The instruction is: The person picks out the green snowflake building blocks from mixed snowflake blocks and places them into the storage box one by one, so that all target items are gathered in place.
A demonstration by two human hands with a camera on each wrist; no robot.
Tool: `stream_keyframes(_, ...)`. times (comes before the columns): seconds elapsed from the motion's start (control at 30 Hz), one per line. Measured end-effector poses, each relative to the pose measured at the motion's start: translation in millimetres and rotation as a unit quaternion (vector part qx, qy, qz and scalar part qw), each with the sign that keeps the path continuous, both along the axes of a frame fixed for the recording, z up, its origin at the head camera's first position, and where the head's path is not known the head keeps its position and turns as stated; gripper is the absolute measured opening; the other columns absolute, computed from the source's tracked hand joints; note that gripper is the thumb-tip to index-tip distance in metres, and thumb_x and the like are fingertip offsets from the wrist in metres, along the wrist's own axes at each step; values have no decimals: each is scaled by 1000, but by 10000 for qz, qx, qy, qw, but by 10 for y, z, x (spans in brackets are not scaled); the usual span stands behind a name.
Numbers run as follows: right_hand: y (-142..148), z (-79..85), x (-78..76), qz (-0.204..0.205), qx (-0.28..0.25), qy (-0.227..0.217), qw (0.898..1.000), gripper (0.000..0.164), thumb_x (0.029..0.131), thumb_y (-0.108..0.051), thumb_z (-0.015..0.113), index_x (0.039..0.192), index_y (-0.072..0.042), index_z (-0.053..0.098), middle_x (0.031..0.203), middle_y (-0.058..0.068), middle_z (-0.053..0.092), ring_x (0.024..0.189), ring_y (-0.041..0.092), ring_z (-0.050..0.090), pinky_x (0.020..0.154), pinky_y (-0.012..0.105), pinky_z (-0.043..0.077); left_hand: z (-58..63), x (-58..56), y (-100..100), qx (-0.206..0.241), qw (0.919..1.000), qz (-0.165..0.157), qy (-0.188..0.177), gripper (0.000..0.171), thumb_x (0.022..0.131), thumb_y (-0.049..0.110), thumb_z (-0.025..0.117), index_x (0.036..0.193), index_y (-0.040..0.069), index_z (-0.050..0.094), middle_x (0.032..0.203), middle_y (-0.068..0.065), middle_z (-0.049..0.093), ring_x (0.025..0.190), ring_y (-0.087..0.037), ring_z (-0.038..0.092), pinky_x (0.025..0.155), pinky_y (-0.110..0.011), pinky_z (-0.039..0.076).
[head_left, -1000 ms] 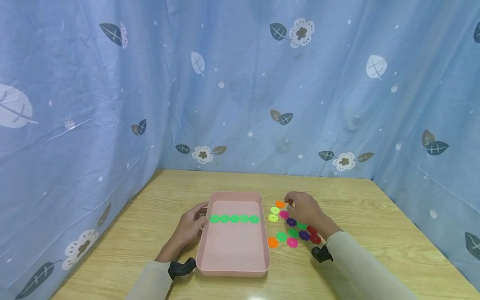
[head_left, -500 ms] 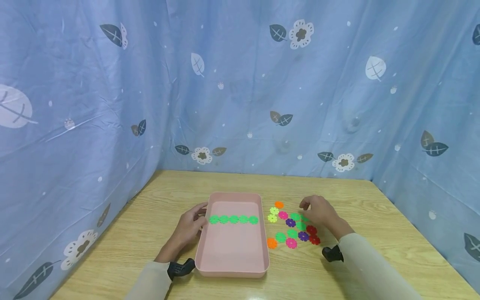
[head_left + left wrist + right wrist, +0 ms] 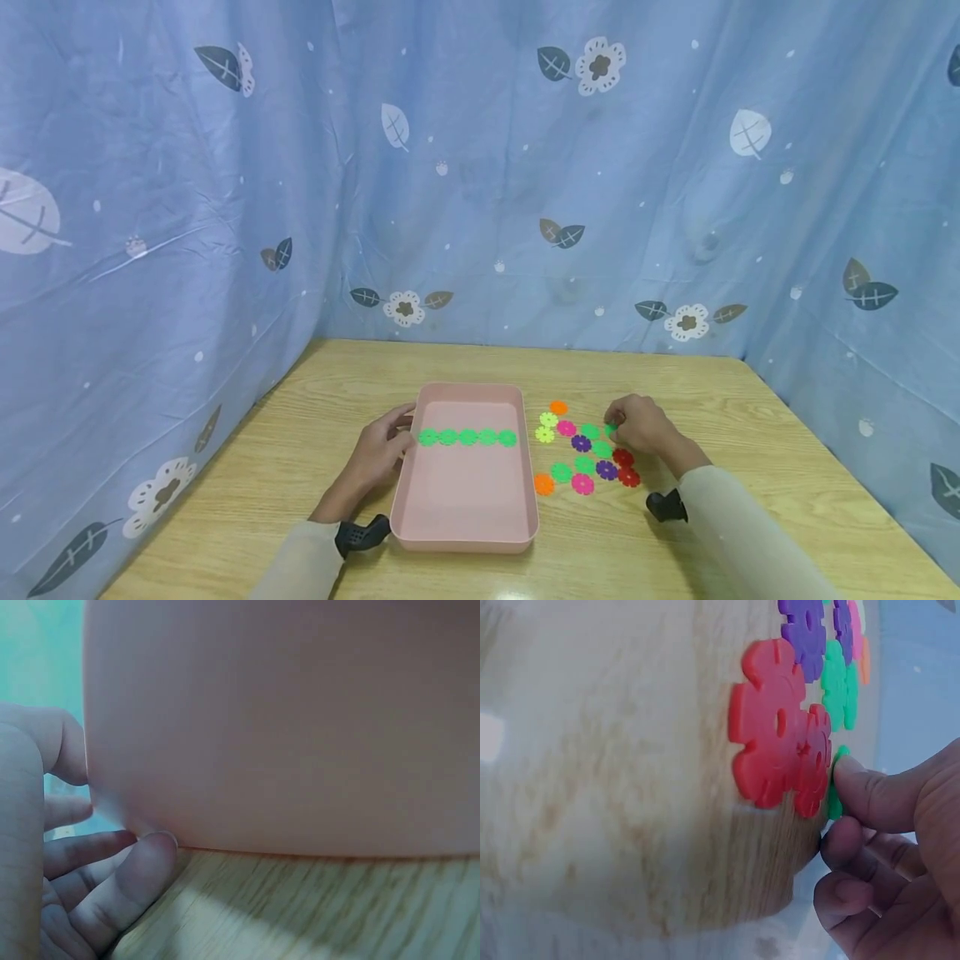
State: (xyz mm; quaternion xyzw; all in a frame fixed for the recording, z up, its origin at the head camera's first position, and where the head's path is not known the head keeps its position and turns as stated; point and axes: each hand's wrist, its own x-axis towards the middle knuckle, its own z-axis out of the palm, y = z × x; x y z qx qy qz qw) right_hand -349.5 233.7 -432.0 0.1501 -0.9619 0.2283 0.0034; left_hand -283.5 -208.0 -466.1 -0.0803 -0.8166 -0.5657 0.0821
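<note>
Thumb (image 3: 881,799) and forefinger (image 3: 843,841) of the right hand (image 3: 641,425) were clamped on a green plastic flower-shaped disc (image 3: 839,787), at the outer side of a loose scatter between a pink rectangular tray (image 3: 468,500) and the worktop's right edge. Whether that disc had left the pale wood-grain worktop (image 3: 772,450) could not be told. The hand's other fingers were bent beneath, clear of the discs.

Two red plastic flower-shaped discs (image 3: 769,724) lay just beside it, towards the worktop's near edge. Closer to the tray were two purple discs (image 3: 581,443), two pink discs (image 3: 582,483) and four more green discs (image 3: 603,449). Nearest the tray's right wall lay two yellow discs (image 3: 544,434), with two orange discs (image 3: 544,484), one at the end of the scatter towards the worktop's far edge, the other at the near end.

Inside the tray, five green discs (image 3: 468,437) lay edge to edge in a row from wall to wall, nearer the tray's far end. Against its left wall rested the left hand (image 3: 378,450), fingers slightly apart and loosely bent, thumb tip touching a lower corner.
</note>
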Motion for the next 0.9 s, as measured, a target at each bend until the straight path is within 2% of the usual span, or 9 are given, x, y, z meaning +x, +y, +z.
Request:
stream_keyframes(0.23, -6, -17, 1, -76, -4, -46, 10000, 12, 79, -1, 74, 89, -5, 68, 85, 5, 62, 79, 24, 54, 73, 42, 52, 13, 1, -13, 72, 10000, -56, -23, 59, 90, 2, 55, 148, 7, 51, 132, -23, 63, 84, -25, 67, 53, -34, 58)
stream_keyframes(0.33, -4, -5, -14, -87, -160, -149, 9997, 10, 80, 1, 70, 84, -7, 65, 80, 4, 58, 76, 23, 52, 67, 36, 47, 10, 1, -25, 83, 9999, -54, -58, 59, 90, 3, 55, 148, 7, 51, 132, -22, 63, 85, -25, 67, 54, -34, 58)
stream_keyframes(0.53, -46, 80, -52, 64, -535, -64, 9985, 11, 83, 5, 61, 82, -6, 63, 74, 4, 55, 71, 21, 49, 61, 32, 43, -11, -11, -48, 56, 9999, 32, -148, 59, 90, 3, 55, 148, 8, 51, 131, -21, 64, 81, -22, 66, 53, -34, 58)
stream_keyframes(0.7, -177, 211, -59, 185, -987, -103, 9949, 10, 84, 7, 57, 86, 0, 64, 70, 5, 54, 59, 21, 53, 57, 31, 48, -12, -31, -46, 127, 9998, -1, -163, 56, 92, 4, 53, 148, 9, 51, 132, -20, 64, 74, -23, 65, 52, -36, 59)
stream_keyframes(0.8, -273, 281, -61, 282, -1288, -234, 9910, 9, 87, 6, 55, 90, 2, 63, 71, 11, 58, 57, 27, 60, 53, 30, 50, -10, -32, -37, 198, 9997, 11, -165, 56, 92, 2, 53, 148, 8, 52, 132, -22, 63, 72, -23, 64, 51, -35, 58)
stream_keyframes(0.9, -351, 327, -65, 298, -1459, -187, 9887, 9, 87, 5, 57, 92, 4, 64, 75, 15, 65, 60, 34, 65, 50, 30, 51, 1, -31, -20, 285, 9995, -21, -154, 55, 92, 2, 52, 148, 8, 52, 133, -23, 62, 71, -23, 64, 50, -34, 57)
